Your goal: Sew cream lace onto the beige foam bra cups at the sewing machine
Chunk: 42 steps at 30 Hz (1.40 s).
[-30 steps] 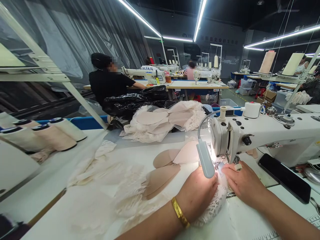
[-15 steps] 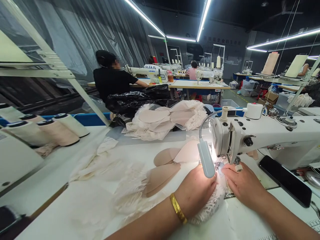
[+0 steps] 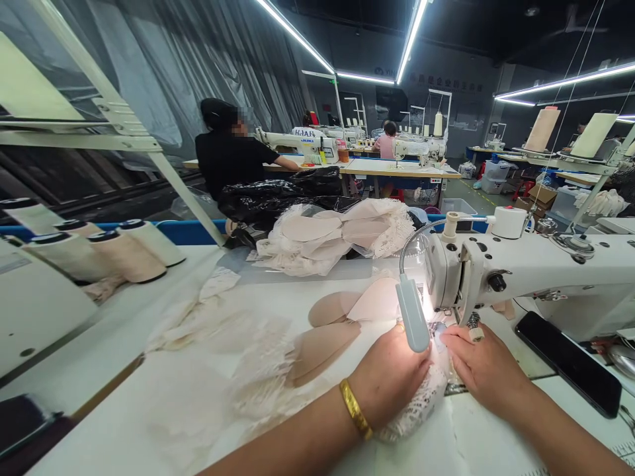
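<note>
Sewing seemingly midway: lace [image 3: 415, 413] gripped by left hand [image 3: 389, 380], pressed by narrowed right hand [image 3: 483, 360] at machine [image 3: 546, 258]; pile [image 3: 320, 231] seemingly unworked near table's far edge [image 3: 248, 272].

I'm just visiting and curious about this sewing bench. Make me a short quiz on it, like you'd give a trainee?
1. True or false: the gold bracelet is on the left arm, next to the left hand.
2. Which black item lies just beyond the right hand, on its right?
A) a cap
B) a phone
C) a teapot
3. Fill in: the pale fabric below the left hand is openwork, like ____.

Key: 1 true; 2 B; 3 lace.
</note>
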Tool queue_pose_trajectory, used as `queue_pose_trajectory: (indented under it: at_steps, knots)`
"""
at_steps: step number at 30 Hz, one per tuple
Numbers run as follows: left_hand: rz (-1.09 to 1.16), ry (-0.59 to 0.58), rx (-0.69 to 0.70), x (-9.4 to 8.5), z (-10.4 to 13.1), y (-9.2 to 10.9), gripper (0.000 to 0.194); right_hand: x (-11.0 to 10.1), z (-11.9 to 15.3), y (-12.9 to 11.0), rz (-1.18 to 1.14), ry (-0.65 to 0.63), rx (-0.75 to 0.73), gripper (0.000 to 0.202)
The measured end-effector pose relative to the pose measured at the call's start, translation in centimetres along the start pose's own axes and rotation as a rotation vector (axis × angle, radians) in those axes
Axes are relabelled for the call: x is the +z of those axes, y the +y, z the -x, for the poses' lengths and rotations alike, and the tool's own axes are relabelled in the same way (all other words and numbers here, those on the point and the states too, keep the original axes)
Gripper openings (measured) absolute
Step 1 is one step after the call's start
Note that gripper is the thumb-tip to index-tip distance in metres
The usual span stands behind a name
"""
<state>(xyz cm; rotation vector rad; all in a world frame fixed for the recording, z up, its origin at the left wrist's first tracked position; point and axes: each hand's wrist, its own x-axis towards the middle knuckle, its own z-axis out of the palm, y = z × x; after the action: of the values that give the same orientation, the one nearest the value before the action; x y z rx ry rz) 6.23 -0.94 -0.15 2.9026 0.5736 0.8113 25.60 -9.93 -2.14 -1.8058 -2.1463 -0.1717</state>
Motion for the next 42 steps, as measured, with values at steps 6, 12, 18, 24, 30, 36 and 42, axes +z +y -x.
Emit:
queue_pose_trajectory:
  at_steps: [6, 12, 18, 24, 30, 36, 42]
  knots:
    - [-0.004, 0.023, 0.029, 0.15, -0.04, -0.06, 0.017, 0.14, 0.17, 0.15, 0.019, -0.043, 0.024, 0.028]
    - [0.006, 0.028, 0.045, -0.15, -0.32, 0.36, 0.020, 0.47, 0.23, 0.23, 0.013, -0.032, 0.028, 0.029]
    - [0.016, 0.029, 0.035, -0.24, -0.41, 0.47, 0.022, -0.09, 0.04, -0.09, 0.035, -0.043, 0.042, 0.029]
    - [0.017, 0.002, 0.040, 0.02, -0.23, 0.10, 0.021, -0.14, 0.00, -0.11, 0.044, -0.010, 0.015, 0.028]
    - [-0.002, -0.053, 0.019, 0.26, -0.14, -0.18, 0.019, 0.20, 0.07, 0.11, 0.074, -0.019, 0.002, 0.030]
    - [-0.013, -0.060, 0.019, 0.23, -0.05, -0.22, 0.019, 0.28, 0.09, 0.21, 0.061, -0.022, -0.005, 0.030]
    - [-0.017, -0.027, 0.032, 0.23, -0.11, -0.08, 0.019, 0.19, 0.02, 0.08, 0.053, 0.003, -0.001, 0.029]
